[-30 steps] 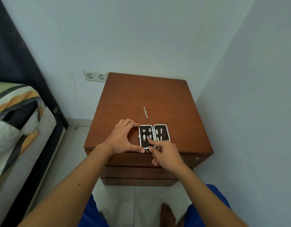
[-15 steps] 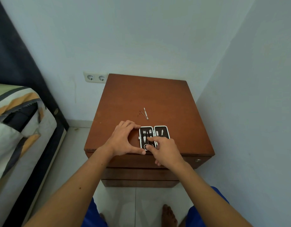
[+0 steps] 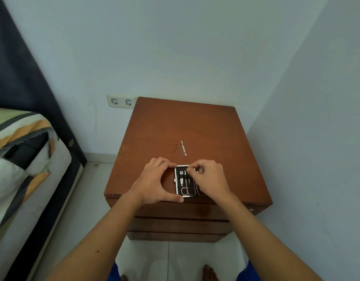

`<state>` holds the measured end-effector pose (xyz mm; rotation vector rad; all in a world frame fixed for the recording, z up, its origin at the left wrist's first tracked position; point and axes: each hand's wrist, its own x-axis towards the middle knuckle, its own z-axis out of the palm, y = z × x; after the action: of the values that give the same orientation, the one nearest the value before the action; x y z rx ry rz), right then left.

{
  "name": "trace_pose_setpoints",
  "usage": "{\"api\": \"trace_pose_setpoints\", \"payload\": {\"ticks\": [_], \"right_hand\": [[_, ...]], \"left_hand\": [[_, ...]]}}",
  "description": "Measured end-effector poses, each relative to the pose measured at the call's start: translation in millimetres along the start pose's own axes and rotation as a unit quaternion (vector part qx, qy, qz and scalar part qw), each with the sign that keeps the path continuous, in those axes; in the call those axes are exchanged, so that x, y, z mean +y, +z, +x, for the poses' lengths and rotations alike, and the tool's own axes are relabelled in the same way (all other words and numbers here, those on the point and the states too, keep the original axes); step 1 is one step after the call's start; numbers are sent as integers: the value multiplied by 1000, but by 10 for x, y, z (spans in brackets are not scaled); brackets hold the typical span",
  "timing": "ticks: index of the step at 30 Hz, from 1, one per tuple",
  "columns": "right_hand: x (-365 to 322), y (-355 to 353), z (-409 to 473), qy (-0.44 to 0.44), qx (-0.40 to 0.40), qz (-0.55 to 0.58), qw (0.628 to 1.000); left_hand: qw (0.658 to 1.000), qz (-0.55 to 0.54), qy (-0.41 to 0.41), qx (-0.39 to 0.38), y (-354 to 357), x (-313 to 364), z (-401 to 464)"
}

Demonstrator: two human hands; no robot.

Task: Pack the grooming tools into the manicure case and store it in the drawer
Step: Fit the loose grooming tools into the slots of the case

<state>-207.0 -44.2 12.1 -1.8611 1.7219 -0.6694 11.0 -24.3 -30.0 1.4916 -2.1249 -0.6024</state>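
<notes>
The manicure case (image 3: 185, 182) lies open near the front edge of the brown nightstand (image 3: 195, 126). Its left half shows scissors, a clipper and thin tools strapped in. My left hand (image 3: 154, 182) grips the case's left side, fingers at the top corner and thumb at the bottom corner. My right hand (image 3: 209, 177) covers the right half, its fingertips pinched at the case's top rim by the middle hinge. Two loose thin metal tools (image 3: 182, 149) lie crossed on the wood just behind the case.
The nightstand's drawers (image 3: 181, 224) below the top are closed, with a small knob (image 3: 251, 210) at the right. Walls stand close behind and to the right. A bed (image 3: 19, 163) lies on the left, a double wall socket (image 3: 121, 101) behind. My bare feet are on the tiled floor.
My right hand has moved from the scissors at the case's near end up to its top rim. The scissors now sit in the left half. My left hand has stayed on the case.
</notes>
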Motion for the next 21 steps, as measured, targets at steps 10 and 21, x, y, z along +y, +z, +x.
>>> {"api": "trace_pose_setpoints", "payload": {"ticks": [10,21], "right_hand": [[-48,167,944,-58,-20,-52,997],[-142,395,1037,-99,-16,-169,980]], "left_hand": [[1000,14,-4,-3,5,15,23],[1000,25,-4,1,8,23,19]]}}
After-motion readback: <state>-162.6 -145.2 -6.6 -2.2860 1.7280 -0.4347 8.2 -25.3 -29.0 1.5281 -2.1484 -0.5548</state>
